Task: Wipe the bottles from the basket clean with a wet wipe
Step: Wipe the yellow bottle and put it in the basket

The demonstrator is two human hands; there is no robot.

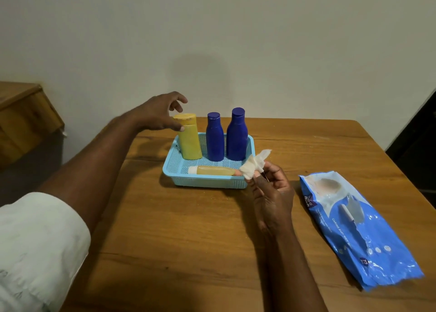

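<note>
Left hand (162, 113) spread over the upright yellow bottle (189, 137), thumb on its cap. Right hand (271, 193) pinches the wipe (253, 164), farther off.

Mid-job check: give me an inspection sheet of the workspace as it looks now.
Surface: wooden table, a few small specks near the basket.
Job's things: light blue basket holding an upright yellow bottle, two upright blue bottles and a small bottle lying flat; wet wipe; blue wipes pack lying to the right.
Clutter: nothing seen.
Hands: left hand at the yellow bottle's cap, thumb touching it, grip not closed; right hand pinches the wipe.
Cables: nothing seen.
Surroundings: plain wall, wooden furniture at left.
</note>
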